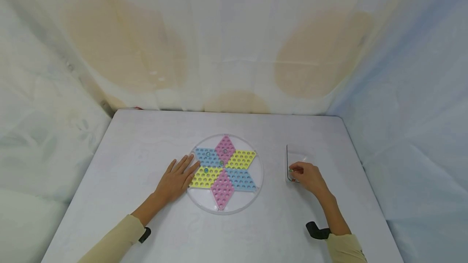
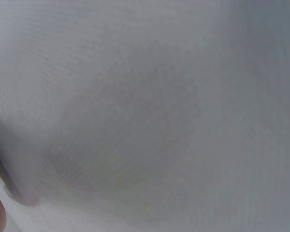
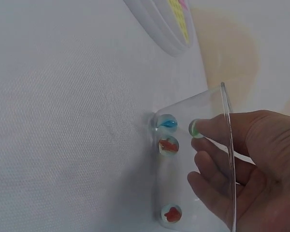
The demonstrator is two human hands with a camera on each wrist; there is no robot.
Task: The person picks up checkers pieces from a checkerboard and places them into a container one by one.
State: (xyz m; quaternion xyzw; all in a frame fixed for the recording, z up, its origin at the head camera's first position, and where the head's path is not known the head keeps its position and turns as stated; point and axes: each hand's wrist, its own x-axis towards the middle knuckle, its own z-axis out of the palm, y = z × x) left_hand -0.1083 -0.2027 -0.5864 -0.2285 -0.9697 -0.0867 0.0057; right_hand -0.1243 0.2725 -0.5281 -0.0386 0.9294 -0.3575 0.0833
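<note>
In the head view my left hand (image 1: pixel 177 180) lies with straight fingers at the left edge of a round, clear Chinese checkers board (image 1: pixel 204 209). A pink, yellow and blue star of holes fills the board, and several marbles, among them a green marble (image 1: pixel 221 163), sit in its upper left part. My right hand (image 3: pixel 261 169) reaches into a clear box (image 3: pixel 203 99) and pinches a green marble (image 3: pixel 195 128) between thumb and finger. Below that marble lie a blue marble (image 3: pixel 167 123) and two red marbles (image 3: pixel 172 213) on the bottom. The left wrist view shows mostly blurred cloth.
The white table (image 1: pixel 146 129) carries the board at its middle and the clear box to the right. Pale curtains (image 1: pixel 234 44) hang behind and on both sides. A black wrist strap (image 1: pixel 317 230) sticks out beside the right sleeve.
</note>
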